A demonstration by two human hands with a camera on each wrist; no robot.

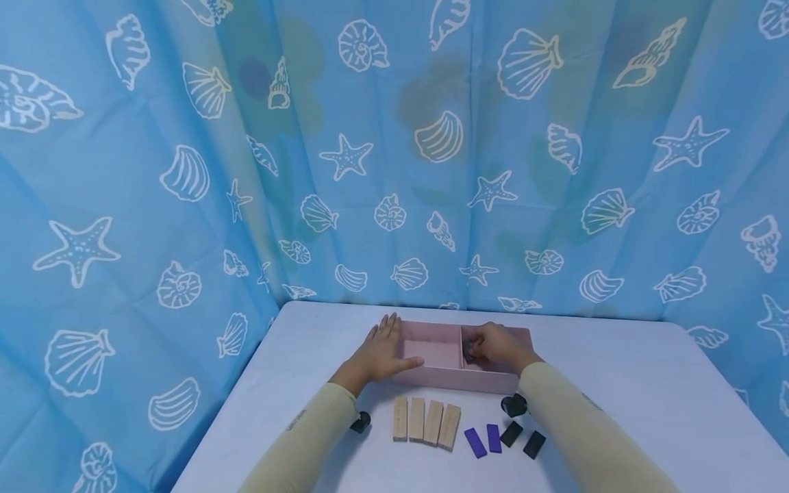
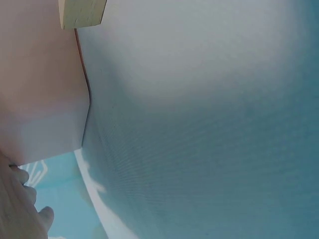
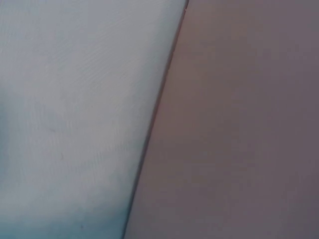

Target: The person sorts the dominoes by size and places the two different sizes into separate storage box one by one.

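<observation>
A pink box [image 1: 456, 380] with a divider [image 1: 461, 346] stands on the white table. My left hand [image 1: 382, 352] rests on the box's left end, fingers spread along the side and thumb over the front rim. Inside the right compartment, my right hand [image 1: 496, 342] pinches a small dark block [image 1: 468, 352], mostly covered by the fingers. The left compartment shows its bare floor. In the left wrist view, fingers [image 2: 30, 194] lie at the corner of the box [image 2: 42, 94]. Only the box's wall [image 3: 239, 124] and the tabletop fill the right wrist view.
Several wooden blocks [image 1: 416, 419] stand in a row in front of the box. To their right lie two purple blocks [image 1: 475, 443] and two black blocks [image 1: 534, 444]. A blue shell-print curtain [image 1: 394, 171] hangs behind the table [image 1: 622, 383].
</observation>
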